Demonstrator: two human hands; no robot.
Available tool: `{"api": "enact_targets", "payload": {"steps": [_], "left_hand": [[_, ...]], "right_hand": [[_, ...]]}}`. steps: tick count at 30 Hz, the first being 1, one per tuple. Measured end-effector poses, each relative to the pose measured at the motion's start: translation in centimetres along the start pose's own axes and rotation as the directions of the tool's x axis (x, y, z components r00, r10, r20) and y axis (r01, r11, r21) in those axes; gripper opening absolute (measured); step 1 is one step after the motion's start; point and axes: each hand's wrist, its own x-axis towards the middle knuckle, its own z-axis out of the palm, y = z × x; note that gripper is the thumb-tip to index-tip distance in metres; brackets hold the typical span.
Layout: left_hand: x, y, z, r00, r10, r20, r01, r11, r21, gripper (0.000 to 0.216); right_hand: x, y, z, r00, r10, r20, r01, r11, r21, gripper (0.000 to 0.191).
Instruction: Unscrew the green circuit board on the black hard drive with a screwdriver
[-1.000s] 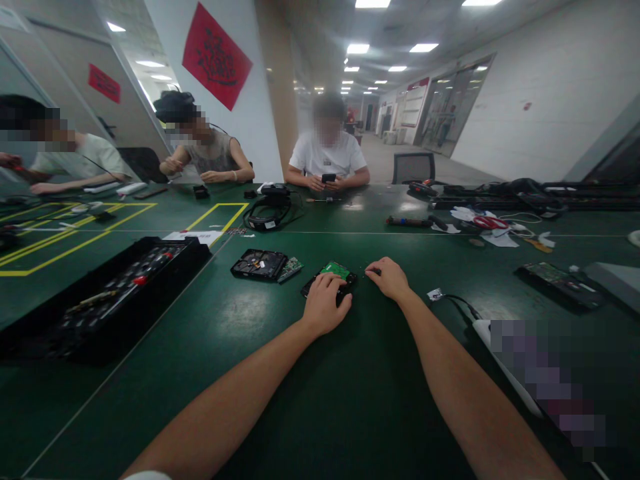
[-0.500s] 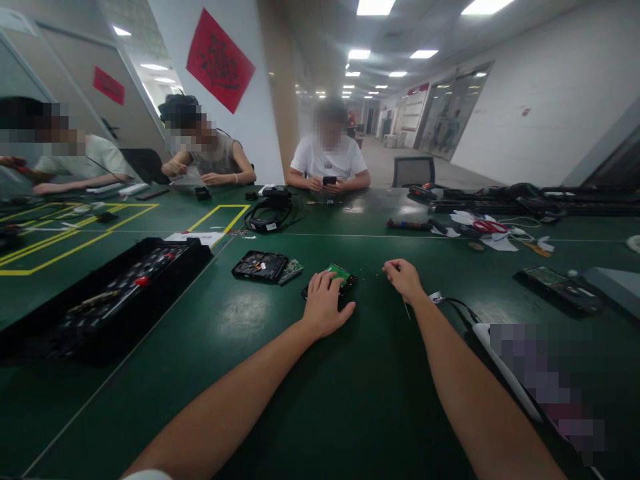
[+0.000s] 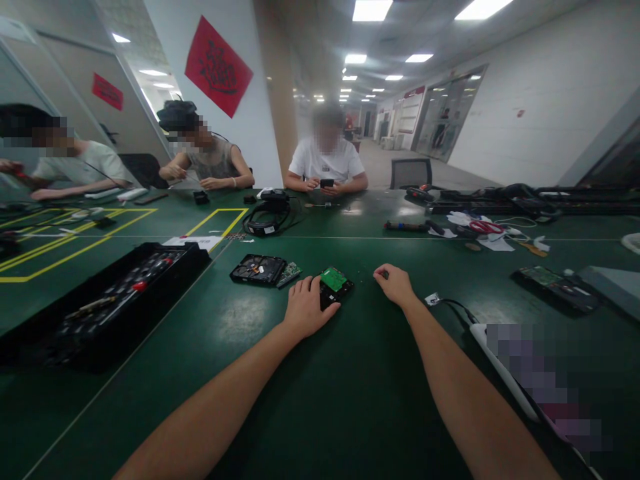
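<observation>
Head view: hands at a drive, middle of the table (image 3: 350,373).
The left hand (image 3: 305,310) grips the near side of the black drive (image 3: 334,287). The right hand (image 3: 395,285) pinches a small dark bit (image 3: 385,273). A loose pinch could drop and lose it. The red wall sign (image 3: 218,67) is too blurry to read.

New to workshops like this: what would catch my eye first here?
The person's left hand rests against a hard drive with its green circuit board up, at centre, the right hand beside it. A black tool tray lies to the left, and a red banner hangs high at the back.
</observation>
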Motion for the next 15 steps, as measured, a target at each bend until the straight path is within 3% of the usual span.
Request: {"api": "enact_targets", "payload": {"steps": [5, 10, 15], "left_hand": [[-0.6, -2.3, -1.6, 0.987, 0.140, 0.083, -0.138, 0.990, -0.033, 0.093], [-0.9, -2.2, -1.9, 0.988, 0.142, 0.065, -0.139, 0.989, -0.047, 0.105], [-1.3, -2.4, -2.5, 0.994, 0.111, 0.017, -0.110, 0.993, -0.053, 0.103]], "right_hand": [[-0.7, -2.0, 0.3, 0.996, -0.082, 0.024, 0.083, 0.995, -0.062, 0.019], [-1.8, -5.2, 1.9, 0.983, -0.162, 0.085, 0.174, 0.971, -0.166, 0.016], [-2.2, -6.0, 2.1, 0.988, -0.119, 0.101, 0.144, 0.946, -0.290, 0.021]]}}
